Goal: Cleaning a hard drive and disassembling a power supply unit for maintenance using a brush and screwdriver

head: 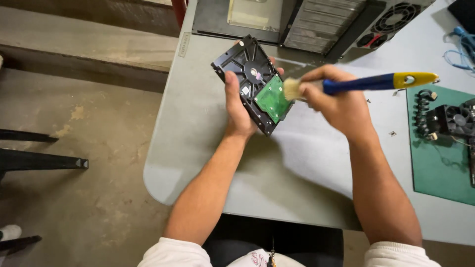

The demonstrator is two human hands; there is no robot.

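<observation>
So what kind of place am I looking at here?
Probably a computer repair bench or workshop. The left hand holds a bare hard drive while the right hand brushes it with a paintbrush; a desktop computer case lies open on the grey table, with loose screws nearby.

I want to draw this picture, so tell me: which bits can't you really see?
Head view, the only one:
- The far side of the hard drive faces away, and the left hand covers part of its edge.
- The brush bristles are partly behind the right hand.
- The computer case is cut off by the top edge.
- The fan on the green mat is cut by the right edge.
- The screws are too small to tell apart.
</observation>
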